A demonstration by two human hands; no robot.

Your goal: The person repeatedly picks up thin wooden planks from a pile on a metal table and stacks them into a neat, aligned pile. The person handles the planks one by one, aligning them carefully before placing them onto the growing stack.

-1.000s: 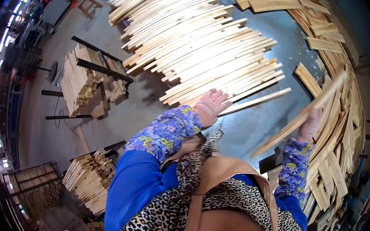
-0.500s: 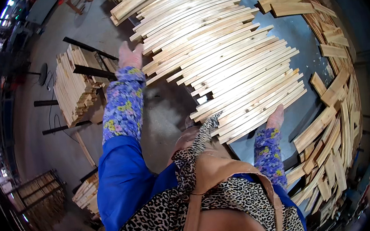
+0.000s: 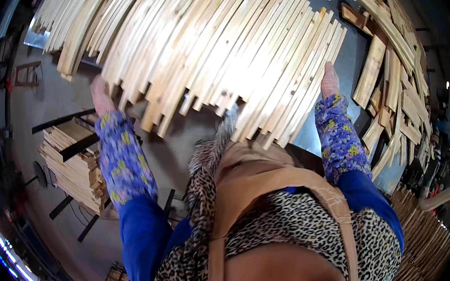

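Observation:
A wide row of pale wooden strips (image 3: 216, 49) lies side by side in front of me, their near ends uneven. My left hand (image 3: 102, 95) presses against the row's left edge, its fingertips partly hidden by the strips. At the opposite edge, my right hand (image 3: 330, 80) lies with straightened fingers along the outermost strip. The row is clasped between both hands, and several near ends jut past the blue-grey table (image 3: 306, 132). Whether the strips are lifted I cannot tell.
More strips and a thicker board (image 3: 79, 41) lie beyond my left hand. Loose offcuts (image 3: 387, 79) are heaped at the right. A stack of boards (image 3: 70, 166) stands between dark bars at the left. A corrugated brown stack (image 3: 420, 230) is at the lower right.
The view has turned, and the strips now point more toward me. My left hand has closed in against the row's left edge, where a gap parts it from the strips farther left.

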